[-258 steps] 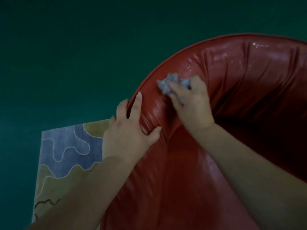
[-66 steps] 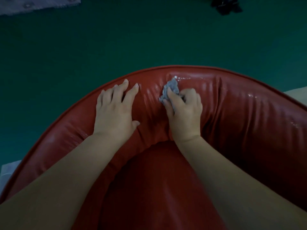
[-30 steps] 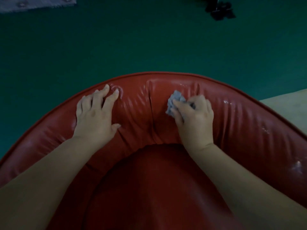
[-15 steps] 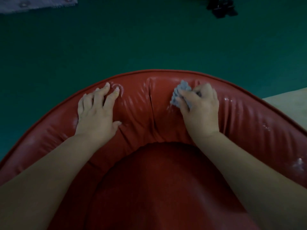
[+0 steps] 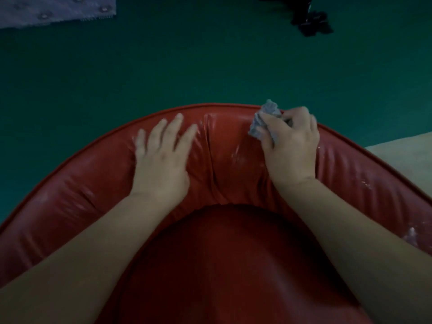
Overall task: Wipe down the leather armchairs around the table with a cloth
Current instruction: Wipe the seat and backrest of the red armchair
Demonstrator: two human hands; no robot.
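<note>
left hand point(image 5: 161, 157) flat and open on the red armchair point(image 5: 93, 195) backrest, right hand point(image 5: 292, 148) gripping the crumpled cloth point(image 5: 265, 120) up at the top rim. risk: cloth's bunched small, so it could skip the wet streaks nearby.

The floor point(image 5: 210, 61) is dark green and fills the upper half of the view. A red armchair point(image 5: 222, 265) stands on it, its curved back rim nearest the open floor. At the top left corner lies the edge of a grey rug point(image 5: 53, 12) with small round spots. Near the top right a black object point(image 5: 308, 18) sits on the floor; what it is cannot be told. At the right edge, just beside the armchair, lies a pale mat point(image 5: 406, 155).
</note>
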